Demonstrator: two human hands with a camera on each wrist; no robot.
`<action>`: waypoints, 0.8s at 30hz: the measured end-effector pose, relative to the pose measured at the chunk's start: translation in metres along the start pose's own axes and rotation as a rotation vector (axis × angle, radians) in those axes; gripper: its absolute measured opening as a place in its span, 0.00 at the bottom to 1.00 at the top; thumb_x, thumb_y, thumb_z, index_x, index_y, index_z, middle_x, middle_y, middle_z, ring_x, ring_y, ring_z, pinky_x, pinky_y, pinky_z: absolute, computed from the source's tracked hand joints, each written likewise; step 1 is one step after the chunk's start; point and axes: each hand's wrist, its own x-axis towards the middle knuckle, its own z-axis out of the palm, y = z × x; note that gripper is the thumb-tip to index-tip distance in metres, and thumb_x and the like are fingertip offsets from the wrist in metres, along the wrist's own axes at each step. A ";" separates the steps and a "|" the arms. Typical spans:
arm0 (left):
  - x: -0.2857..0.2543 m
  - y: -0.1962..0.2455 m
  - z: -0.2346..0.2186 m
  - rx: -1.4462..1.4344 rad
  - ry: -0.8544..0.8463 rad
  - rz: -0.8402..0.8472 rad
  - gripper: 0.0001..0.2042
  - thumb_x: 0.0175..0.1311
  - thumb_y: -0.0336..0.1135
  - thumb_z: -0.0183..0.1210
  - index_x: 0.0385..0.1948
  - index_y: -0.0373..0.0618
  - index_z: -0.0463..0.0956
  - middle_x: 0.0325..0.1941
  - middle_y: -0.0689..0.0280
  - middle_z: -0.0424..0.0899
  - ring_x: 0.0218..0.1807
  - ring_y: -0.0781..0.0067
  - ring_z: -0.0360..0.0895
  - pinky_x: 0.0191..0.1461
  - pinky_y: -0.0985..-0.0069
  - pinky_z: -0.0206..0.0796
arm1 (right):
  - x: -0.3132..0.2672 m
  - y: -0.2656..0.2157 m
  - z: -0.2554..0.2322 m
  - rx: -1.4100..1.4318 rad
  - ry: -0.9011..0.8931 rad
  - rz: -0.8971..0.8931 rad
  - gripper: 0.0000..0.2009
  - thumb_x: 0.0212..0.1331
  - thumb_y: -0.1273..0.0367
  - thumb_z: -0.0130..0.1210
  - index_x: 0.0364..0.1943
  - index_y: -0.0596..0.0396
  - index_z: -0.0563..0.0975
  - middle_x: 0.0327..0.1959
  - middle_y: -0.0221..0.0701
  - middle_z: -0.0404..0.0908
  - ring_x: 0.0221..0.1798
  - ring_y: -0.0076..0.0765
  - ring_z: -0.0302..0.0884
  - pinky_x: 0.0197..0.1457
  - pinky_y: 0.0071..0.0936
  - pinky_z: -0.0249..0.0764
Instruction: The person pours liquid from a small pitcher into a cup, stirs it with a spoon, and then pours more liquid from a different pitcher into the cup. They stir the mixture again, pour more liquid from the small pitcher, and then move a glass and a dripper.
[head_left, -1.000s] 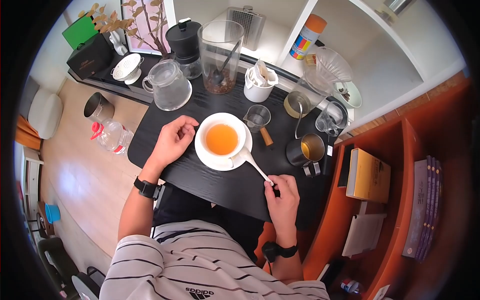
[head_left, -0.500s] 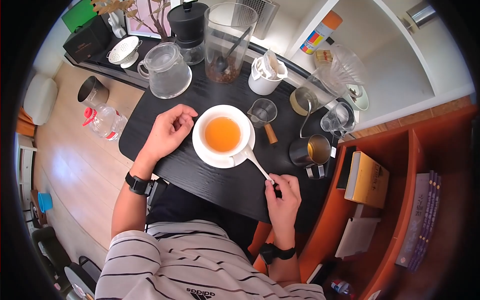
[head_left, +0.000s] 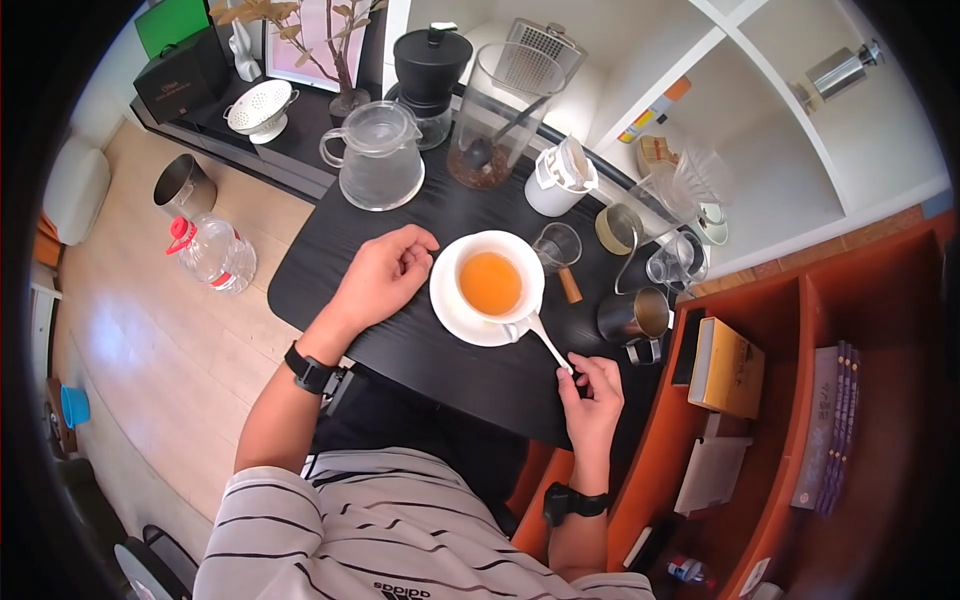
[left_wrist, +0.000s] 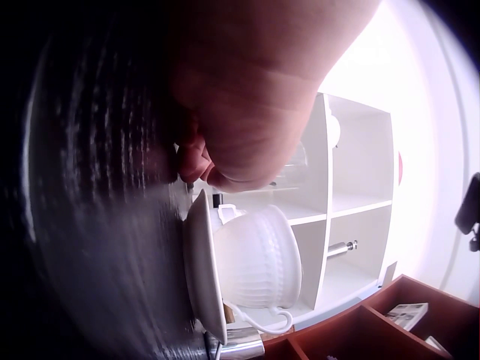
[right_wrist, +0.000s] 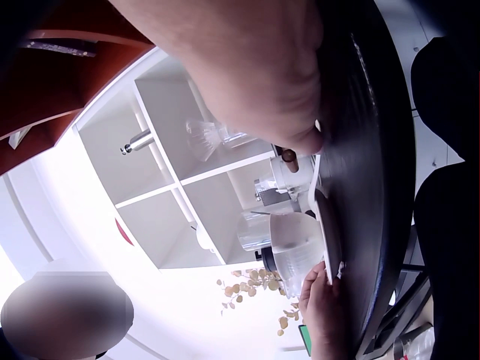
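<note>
On the worktop, a cup of amber liquid and a spoon share a saucer. The right hand pinches the spoon's end; the left hand, loosely curled, empty, is beside the saucer.

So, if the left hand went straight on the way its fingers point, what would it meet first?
Likely the left hand would meet the rim of the round white saucer first, with the white ribbed cup just beyond; the exact gap is unclear.
</note>
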 end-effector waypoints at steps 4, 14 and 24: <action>-0.001 0.001 -0.001 -0.006 0.008 0.032 0.08 0.70 0.27 0.61 0.46 0.36 0.82 0.29 0.65 0.83 0.29 0.77 0.78 0.38 0.75 0.73 | -0.001 0.002 0.002 0.002 0.020 -0.029 0.16 0.56 0.78 0.75 0.50 0.57 0.88 0.41 0.30 0.80 0.36 0.26 0.75 0.40 0.24 0.75; -0.001 -0.011 -0.001 -0.002 0.012 0.116 0.07 0.71 0.27 0.60 0.46 0.36 0.82 0.30 0.68 0.83 0.31 0.81 0.77 0.39 0.78 0.72 | -0.003 0.002 0.001 0.009 0.038 -0.048 0.13 0.60 0.74 0.73 0.49 0.57 0.88 0.41 0.29 0.81 0.36 0.23 0.75 0.38 0.23 0.71; -0.001 -0.014 -0.001 0.042 0.033 0.146 0.08 0.70 0.29 0.61 0.45 0.36 0.82 0.31 0.62 0.86 0.32 0.73 0.82 0.41 0.73 0.76 | -0.005 0.002 0.003 0.101 0.092 -0.055 0.11 0.62 0.74 0.73 0.48 0.62 0.88 0.39 0.31 0.82 0.34 0.23 0.75 0.38 0.22 0.73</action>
